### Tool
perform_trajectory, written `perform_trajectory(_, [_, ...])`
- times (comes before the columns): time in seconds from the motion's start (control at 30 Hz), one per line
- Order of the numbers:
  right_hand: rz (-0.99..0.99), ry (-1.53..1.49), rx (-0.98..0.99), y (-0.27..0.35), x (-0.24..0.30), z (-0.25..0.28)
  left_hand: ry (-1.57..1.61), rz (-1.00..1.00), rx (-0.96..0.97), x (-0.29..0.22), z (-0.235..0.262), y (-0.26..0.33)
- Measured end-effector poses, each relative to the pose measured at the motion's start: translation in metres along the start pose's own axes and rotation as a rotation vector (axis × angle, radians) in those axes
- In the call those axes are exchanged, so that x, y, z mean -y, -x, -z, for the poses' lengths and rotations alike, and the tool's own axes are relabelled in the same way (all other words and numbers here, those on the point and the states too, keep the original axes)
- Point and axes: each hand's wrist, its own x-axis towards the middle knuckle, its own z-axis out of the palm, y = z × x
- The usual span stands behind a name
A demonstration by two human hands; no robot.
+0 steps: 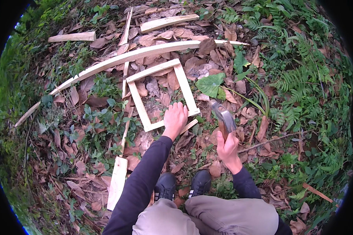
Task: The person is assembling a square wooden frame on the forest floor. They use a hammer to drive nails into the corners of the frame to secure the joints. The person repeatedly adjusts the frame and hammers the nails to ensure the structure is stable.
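A square wooden frame [140, 102], made of pale bare strips joined at the corners, rests on the leafy ground ahead of my feet. My left hand [175, 117] is closed over its near strip, right of that strip's middle; the palm side is hidden. In my right hand [228, 150] is a hammer [224, 117], held by its wooden handle just below the metal head. The head is raised to the right of the frame, apart from it. A short wood offcut [189, 126] lies by the frame's near right corner.
A long curved-looking strip [141, 52] crosses beyond the frame. Loose wood pieces [169, 22] lie farther off, another board [117, 182] at the near left. Dry leaves, a green leaf [210, 84] and ferns [296, 82] cover the ground. My shoes [200, 181] stand close behind.
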Motion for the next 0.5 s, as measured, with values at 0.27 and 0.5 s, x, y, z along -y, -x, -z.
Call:
perform_trajectory(0.27, [-0.12, -0.025, 0.104, -0.001, 0.013, 0.007, -0.025, 0.011, 0.067, -0.004, -0.001, 0.001])
perform_trajectory(0.5, [-0.222, 0.236, 0.37, -0.001, -0.041, -0.016, -0.019, -0.028, 0.011, -0.009, 0.004, -0.004])
